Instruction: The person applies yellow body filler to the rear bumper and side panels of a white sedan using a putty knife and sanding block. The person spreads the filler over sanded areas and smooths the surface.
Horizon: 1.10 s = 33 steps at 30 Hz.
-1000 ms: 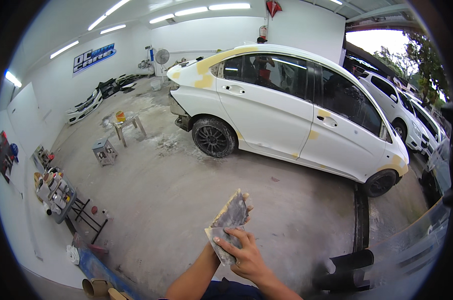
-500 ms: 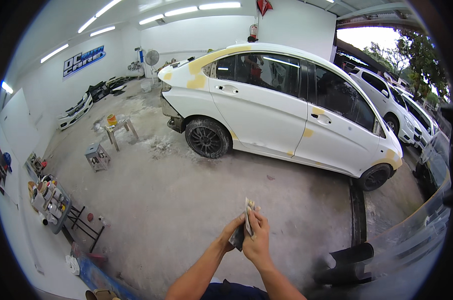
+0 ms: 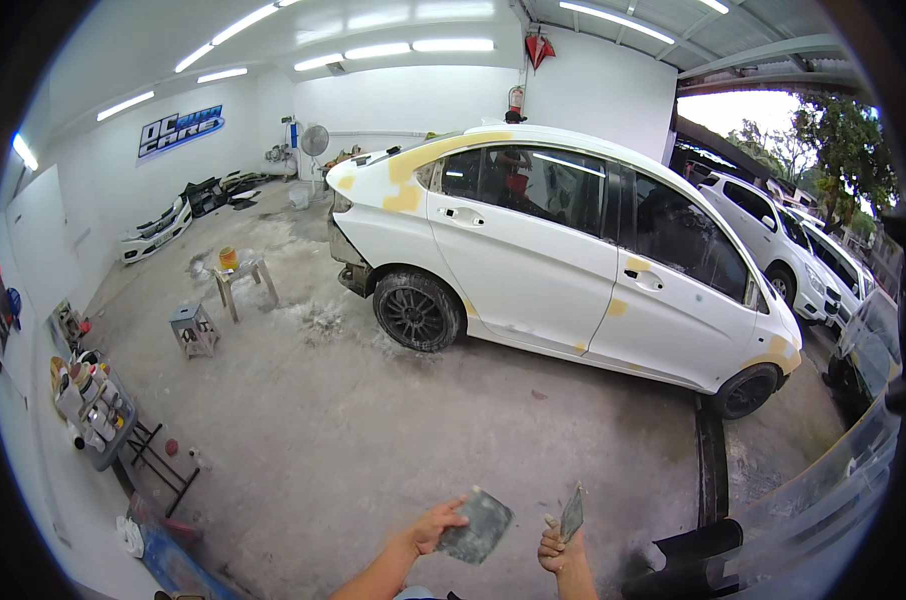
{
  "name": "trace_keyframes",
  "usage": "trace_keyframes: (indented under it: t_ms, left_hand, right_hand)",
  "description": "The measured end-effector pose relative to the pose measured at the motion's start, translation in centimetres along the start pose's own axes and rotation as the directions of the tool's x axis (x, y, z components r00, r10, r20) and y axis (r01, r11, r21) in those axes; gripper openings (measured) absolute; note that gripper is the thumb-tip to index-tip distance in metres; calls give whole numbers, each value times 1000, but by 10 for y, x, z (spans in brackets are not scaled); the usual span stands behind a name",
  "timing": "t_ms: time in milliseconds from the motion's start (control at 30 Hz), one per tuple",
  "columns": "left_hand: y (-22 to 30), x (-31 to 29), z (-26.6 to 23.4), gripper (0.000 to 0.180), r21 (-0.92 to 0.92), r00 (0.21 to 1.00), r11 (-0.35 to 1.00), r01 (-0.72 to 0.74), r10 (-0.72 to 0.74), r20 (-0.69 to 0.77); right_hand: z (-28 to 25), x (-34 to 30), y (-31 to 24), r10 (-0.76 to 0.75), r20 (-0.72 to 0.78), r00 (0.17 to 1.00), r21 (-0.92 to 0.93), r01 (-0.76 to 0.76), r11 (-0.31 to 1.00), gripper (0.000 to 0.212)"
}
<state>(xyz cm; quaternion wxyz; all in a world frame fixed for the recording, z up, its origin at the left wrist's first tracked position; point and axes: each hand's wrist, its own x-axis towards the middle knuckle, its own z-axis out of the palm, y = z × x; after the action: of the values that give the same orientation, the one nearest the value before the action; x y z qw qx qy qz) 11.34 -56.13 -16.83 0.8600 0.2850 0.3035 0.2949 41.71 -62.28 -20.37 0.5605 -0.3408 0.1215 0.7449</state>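
My left hand [image 3: 435, 526] holds a flat grey sheet [image 3: 478, 526], like a piece of sandpaper or a scraper blade, by its left edge. My right hand [image 3: 555, 549] grips a second, narrower grey piece [image 3: 572, 513] held upright and edge-on. The two pieces are apart, low in the view above the concrete floor [image 3: 373, 440]. Ahead stands a white car [image 3: 563, 260] with tan filler patches on its rear pillar, doors and front wing.
A rack of paint cans [image 3: 88, 405] stands at the left wall. A small stool [image 3: 195, 328] and a little table with an orange can [image 3: 243, 275] stand left of the car. Car bumpers [image 3: 163, 225] lie at the back left. More white cars [image 3: 783, 250] are parked outside at right.
My hands were together on one grey piece; now they have drawn apart, each holding its own piece. The view has shifted nearer the car.
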Motion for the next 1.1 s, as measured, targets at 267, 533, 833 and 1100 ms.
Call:
trace_keyframes:
  t_ms: [267, 533, 833, 1100]
  left_hand:
    - [-1, 48, 9, 36, -335, 839, 909, -249, 30, -543]
    - [12, 18, 36, 19, 752, 529, 581, -313, 764, -370]
    - [-14, -22, 163, 73, 708, 583, -66, -703, 517, 627]
    - [129, -20, 132, 43, 743, 279, 277, -609, 952, -126]
  right_hand:
    - [37, -26, 3, -630, 361, 687, -932, 270, -240, 45]
    - [67, -82, 18, -668, 195, 718, -735, 558, 384, 43]
    - [131, -78, 32, -628, 414, 659, -152, 730, 666, 83]
    - [178, -105, 92, -344, 565, 750, -736, 646, 201, 63]
